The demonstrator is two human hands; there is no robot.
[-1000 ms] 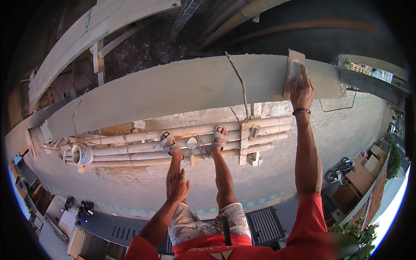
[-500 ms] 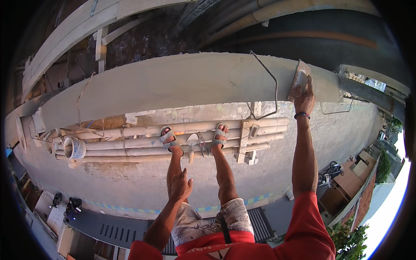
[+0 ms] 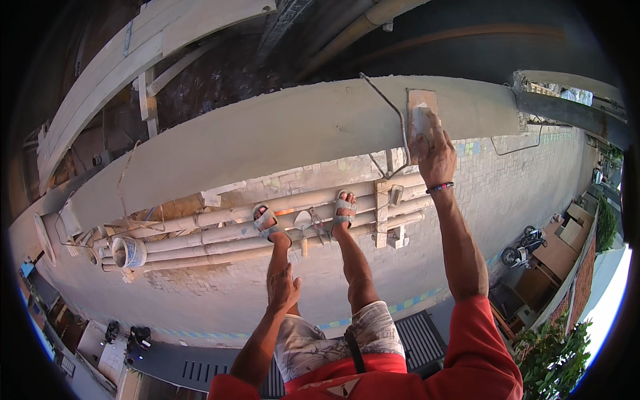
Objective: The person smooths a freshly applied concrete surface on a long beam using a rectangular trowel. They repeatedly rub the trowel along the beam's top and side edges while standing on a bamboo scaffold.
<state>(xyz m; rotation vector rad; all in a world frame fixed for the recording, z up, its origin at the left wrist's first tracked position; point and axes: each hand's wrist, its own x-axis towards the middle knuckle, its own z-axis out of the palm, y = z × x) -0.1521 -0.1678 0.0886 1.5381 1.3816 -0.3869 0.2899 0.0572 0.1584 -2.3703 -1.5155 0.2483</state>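
My right hand (image 3: 438, 160) grips a plasterer's float (image 3: 423, 100), its rectangular board lying against the smooth grey face of a long plastered beam (image 3: 267, 133). A bent metal rod (image 3: 403, 127) hooks over the beam just left of the float. Well below, my left hand (image 3: 285, 291) hangs in front of my left leg with fingers stretched out, holding nothing. Between my sandalled feet, a trowel (image 3: 303, 220) and a long-handled pincer-like tool (image 3: 320, 225) lie on the bamboo poles I stand on.
Bamboo poles (image 3: 193, 248) form a narrow platform high above a paved lane (image 3: 427, 267). A plaster-smeared bucket (image 3: 128, 253) sits at their left end, a wooden crosspiece (image 3: 381, 213) at the right. Another bent rod (image 3: 121, 175) hangs over the beam's left part. A motorbike (image 3: 523, 247) stands below right.
My right hand has slid the float leftward along the beam, close to the bent rod, and the float has turned more upright. The whole view has shifted a little.
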